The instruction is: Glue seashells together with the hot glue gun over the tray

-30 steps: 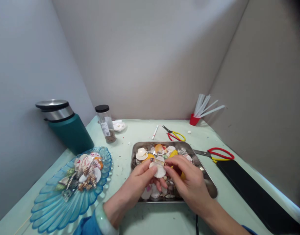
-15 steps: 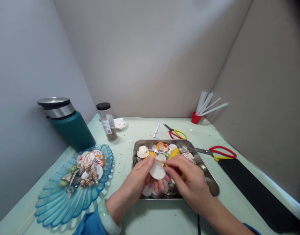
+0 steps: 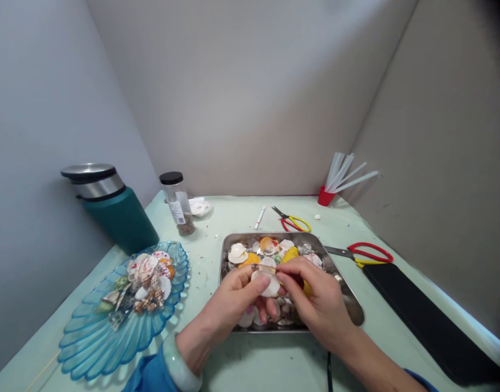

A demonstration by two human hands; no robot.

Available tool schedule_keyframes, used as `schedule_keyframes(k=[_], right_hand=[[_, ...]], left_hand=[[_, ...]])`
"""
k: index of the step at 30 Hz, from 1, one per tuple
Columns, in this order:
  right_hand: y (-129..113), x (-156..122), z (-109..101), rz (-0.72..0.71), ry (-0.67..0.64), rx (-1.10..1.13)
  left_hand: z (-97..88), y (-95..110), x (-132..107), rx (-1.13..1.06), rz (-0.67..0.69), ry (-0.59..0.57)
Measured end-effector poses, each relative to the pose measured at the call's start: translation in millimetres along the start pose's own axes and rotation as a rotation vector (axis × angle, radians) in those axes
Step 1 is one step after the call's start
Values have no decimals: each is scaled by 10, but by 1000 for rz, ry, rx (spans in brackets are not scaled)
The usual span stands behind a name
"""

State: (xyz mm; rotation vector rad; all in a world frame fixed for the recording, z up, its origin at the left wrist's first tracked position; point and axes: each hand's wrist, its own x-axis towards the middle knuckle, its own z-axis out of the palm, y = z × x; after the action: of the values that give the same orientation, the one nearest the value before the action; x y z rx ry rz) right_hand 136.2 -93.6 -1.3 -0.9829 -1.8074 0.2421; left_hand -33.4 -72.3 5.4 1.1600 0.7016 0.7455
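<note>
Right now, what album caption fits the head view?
Left hand holds white shell, right hand at its edge, above metal tray.

You have a pale green tabletop (image 3: 205, 256) with plain walls on three sides: a bluish-gray wall (image 3: 41, 92) left of it, a lighter gray wall (image 3: 233, 120) behind its far edge, a darker gray wall (image 3: 441, 141) on its right. You see soft light slanting across the wall behind it.

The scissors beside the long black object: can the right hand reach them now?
Probably yes: only the metal tray's rim seems to lie between the right hand and the scissors, though that hand is busy at the white shell.
</note>
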Motion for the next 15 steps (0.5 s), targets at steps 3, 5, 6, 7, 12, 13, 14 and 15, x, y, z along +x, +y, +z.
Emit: schedule_keyframes(k=[3, 5, 6, 7, 12, 13, 14, 15], right_hand=[[2, -3, 7, -21, -12, -4], [0, -6, 7, -26, -23, -13], [-1, -7, 6, -25, -22, -18], [-3, -8, 3, -28, -18, -24], [-4, -10, -3, -96, -20, -103], [-2, -11, -1, -105, -31, -121], [-2, -11, 3, -108, -37, -136], [-2, -12, 7, -111, -40, -150]], left_hand=[[11, 0, 5, 24, -7, 76], [21, 3, 7, 38, -6, 101], [26, 4, 7, 49, -3, 108], [28, 4, 6, 59, 1, 115], [10, -22, 11, 104, 11, 74], [3, -30, 14, 108, 9, 48], [-3, -36, 17, 109, 4, 25], [-8, -40, 20, 109, -1, 9]])
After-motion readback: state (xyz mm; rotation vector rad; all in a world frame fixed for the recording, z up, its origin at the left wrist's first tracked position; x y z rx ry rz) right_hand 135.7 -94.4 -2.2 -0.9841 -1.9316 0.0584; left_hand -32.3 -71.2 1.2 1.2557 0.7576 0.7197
